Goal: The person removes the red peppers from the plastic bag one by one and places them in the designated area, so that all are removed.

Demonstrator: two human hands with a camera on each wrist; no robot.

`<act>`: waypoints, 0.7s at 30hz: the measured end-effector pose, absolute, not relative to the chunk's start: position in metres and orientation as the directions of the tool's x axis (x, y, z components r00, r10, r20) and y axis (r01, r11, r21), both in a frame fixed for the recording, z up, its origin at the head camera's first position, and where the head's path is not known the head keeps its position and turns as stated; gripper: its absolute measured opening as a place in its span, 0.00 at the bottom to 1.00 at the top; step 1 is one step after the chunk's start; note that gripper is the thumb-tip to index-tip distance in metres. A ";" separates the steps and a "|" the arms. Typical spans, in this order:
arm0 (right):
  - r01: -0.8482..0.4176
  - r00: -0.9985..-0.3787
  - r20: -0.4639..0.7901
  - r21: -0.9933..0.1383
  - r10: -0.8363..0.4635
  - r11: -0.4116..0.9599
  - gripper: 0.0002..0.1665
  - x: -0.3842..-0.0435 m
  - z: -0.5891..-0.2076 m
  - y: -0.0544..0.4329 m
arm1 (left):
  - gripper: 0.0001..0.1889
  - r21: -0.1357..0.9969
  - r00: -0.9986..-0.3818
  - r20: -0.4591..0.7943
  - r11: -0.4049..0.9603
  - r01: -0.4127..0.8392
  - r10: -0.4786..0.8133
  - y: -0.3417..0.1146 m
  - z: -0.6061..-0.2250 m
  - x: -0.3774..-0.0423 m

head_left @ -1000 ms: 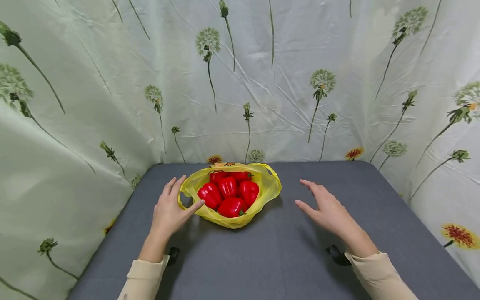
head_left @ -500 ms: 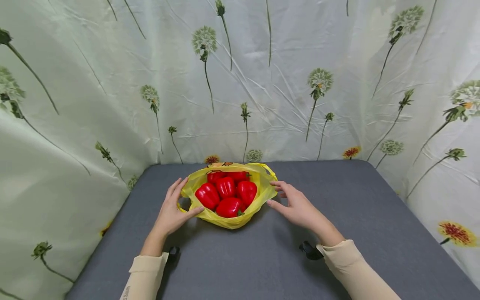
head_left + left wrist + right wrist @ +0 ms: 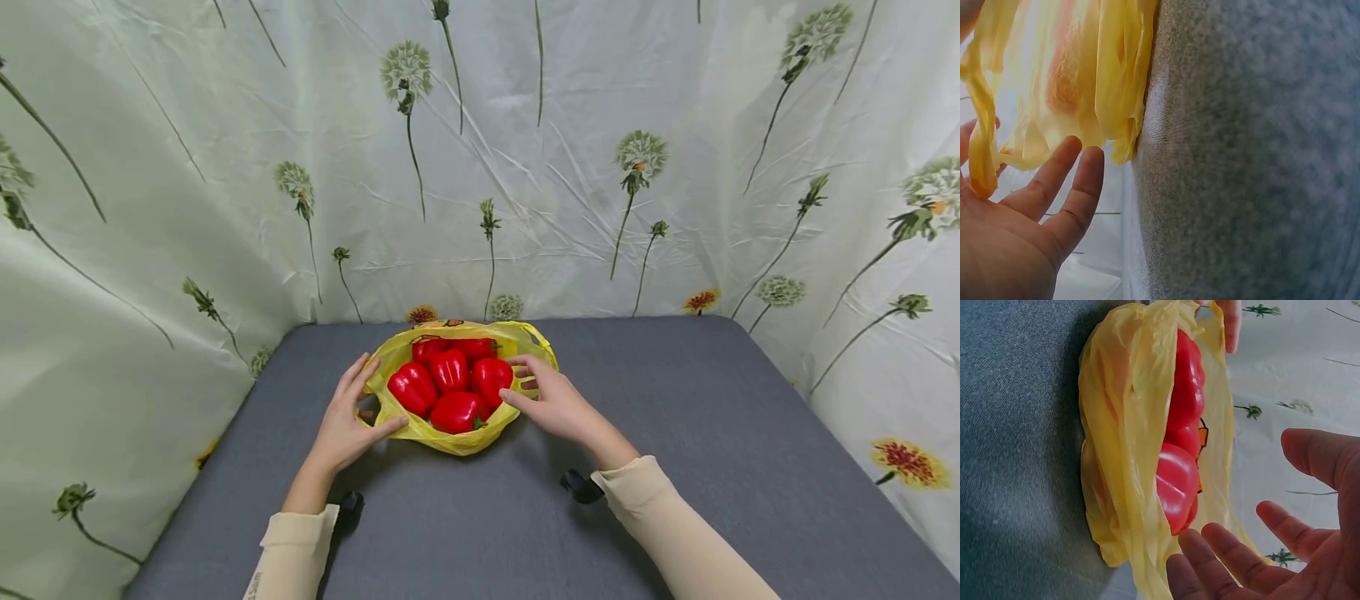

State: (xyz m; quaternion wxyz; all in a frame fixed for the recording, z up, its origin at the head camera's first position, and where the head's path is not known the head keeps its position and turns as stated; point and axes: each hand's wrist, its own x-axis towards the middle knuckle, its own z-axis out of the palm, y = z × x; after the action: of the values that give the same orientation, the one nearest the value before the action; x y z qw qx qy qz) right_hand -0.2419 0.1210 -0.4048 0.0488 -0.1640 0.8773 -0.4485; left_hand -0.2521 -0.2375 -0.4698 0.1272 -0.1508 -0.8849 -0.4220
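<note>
A yellow plastic bag [image 3: 442, 440] lies with its mouth spread wide, several red bell peppers [image 3: 450, 372] heaped inside. My left hand [image 3: 347, 432] is at the bag's left side, fingers spread and thumb by the near rim. In the left wrist view, a strap-like bag handle [image 3: 982, 134] hangs beside that hand's straight fingers. My right hand [image 3: 561, 410] reaches over the right rim, its fingertips right at the rightmost bell pepper [image 3: 489, 380]. Seen from the right wrist, those fingers are extended and apart, close below a bell pepper [image 3: 1175, 487].
The bag rests on a dark grey table [image 3: 465, 533], toward its far edge. Behind and beside the table hangs a pale curtain [image 3: 570, 217] printed with dandelions. A black wrist band [image 3: 581, 486] shows under the right wrist.
My right hand has moved left, from the table beside the bag to over its right rim and up to a bell pepper. The left hand has stayed at the bag's left side.
</note>
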 end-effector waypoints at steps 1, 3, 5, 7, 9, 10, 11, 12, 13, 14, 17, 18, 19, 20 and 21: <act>-0.246 -0.941 0.065 -0.804 -0.331 0.542 0.35 -0.244 -0.405 0.119 | 0.54 0.708 -0.921 0.352 0.596 0.377 0.165 -0.237 -0.470 -0.252; -0.251 -0.943 0.073 -0.799 -0.325 0.546 0.35 -0.247 -0.407 0.115 | 0.54 0.711 -0.921 0.348 0.590 0.382 0.176 -0.237 -0.470 -0.252; -0.260 -0.943 0.084 -0.790 -0.323 0.554 0.34 -0.251 -0.408 0.111 | 0.53 0.719 -0.922 0.340 0.581 0.381 0.184 -0.238 -0.471 -0.252; -0.264 -0.944 0.092 -0.787 -0.317 0.558 0.33 -0.253 -0.409 0.107 | 0.53 0.729 -0.925 0.331 0.573 0.375 0.185 -0.238 -0.472 -0.251; -0.275 -0.942 0.101 -0.775 -0.319 0.568 0.32 -0.257 -0.411 0.103 | 0.52 0.735 -0.927 0.326 0.568 0.371 0.184 -0.239 -0.474 -0.251; -0.280 -0.942 0.103 -0.769 -0.321 0.575 0.32 -0.258 -0.411 0.101 | 0.52 0.737 -0.928 0.326 0.566 0.370 0.182 -0.240 -0.475 -0.251; -0.284 -0.941 0.107 -0.762 -0.320 0.581 0.32 -0.259 -0.412 0.100 | 0.52 0.738 -0.928 0.326 0.565 0.369 0.181 -0.240 -0.475 -0.251; -0.287 -0.942 0.110 -0.754 -0.318 0.590 0.31 -0.260 -0.412 0.098 | 0.52 0.739 -0.928 0.327 0.563 0.369 0.179 -0.241 -0.476 -0.251; -0.290 -0.942 0.112 -0.745 -0.316 0.600 0.31 -0.261 -0.413 0.097 | 0.52 0.741 -0.928 0.328 0.560 0.370 0.179 -0.241 -0.477 -0.252; -0.287 -0.944 0.109 -0.739 -0.312 0.610 0.31 -0.262 -0.413 0.096 | 0.52 0.744 -0.927 0.329 0.556 0.371 0.179 -0.242 -0.477 -0.252; -0.272 -0.952 0.105 -0.718 -0.287 0.640 0.31 -0.266 -0.414 0.093 | 0.52 0.751 -0.927 0.330 0.546 0.372 0.178 -0.242 -0.478 -0.252; -0.264 -0.956 0.102 -0.713 -0.277 0.650 0.31 -0.267 -0.414 0.092 | 0.52 0.753 -0.927 0.330 0.542 0.373 0.179 -0.242 -0.478 -0.252; -0.254 -0.959 0.095 -0.709 -0.268 0.658 0.31 -0.268 -0.415 0.091 | 0.52 0.755 -0.926 0.332 0.537 0.376 0.181 -0.242 -0.479 -0.252; -0.242 -0.963 0.090 -0.706 -0.255 0.666 0.31 -0.269 -0.415 0.090 | 0.52 0.756 -0.925 0.333 0.534 0.378 0.184 -0.242 -0.479 -0.252; -0.234 -0.966 0.087 -0.701 -0.245 0.674 0.31 -0.271 -0.416 0.090 | 0.52 0.756 -0.924 0.334 0.533 0.380 0.186 -0.242 -0.478 -0.251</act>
State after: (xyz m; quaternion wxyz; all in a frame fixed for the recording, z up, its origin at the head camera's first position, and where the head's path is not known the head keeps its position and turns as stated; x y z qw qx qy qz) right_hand -0.2708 0.0895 -0.4164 0.0071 -0.1307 0.9149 -0.3819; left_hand -0.2511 -0.2425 -0.4785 0.1067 -0.1630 -0.8689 -0.4551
